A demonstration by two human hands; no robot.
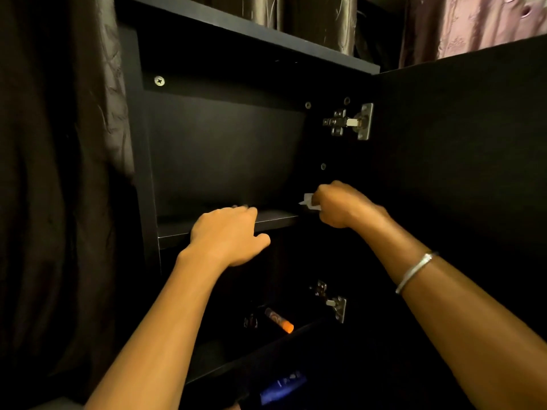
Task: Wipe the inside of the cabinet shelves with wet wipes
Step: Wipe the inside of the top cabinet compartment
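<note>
Wiping of shelf (275, 218) appeared in progress. Cabinet door (461, 161) stood open at right, giving access. Left hand (228, 235) rested on shelf front edge, likely bracing the reach; fingers extended over top, close together, thumb hooked below edge, nothing held. Right hand (343, 204) was at shelf's right end, by side wall; fingers curled tight, pinching bunched white wipe (309, 201), small part showing. Wipe sat at shelf level; contact with surface could not be told. Bangle (413, 272) was on right wrist. Lower compartment held small items, dim.
</note>
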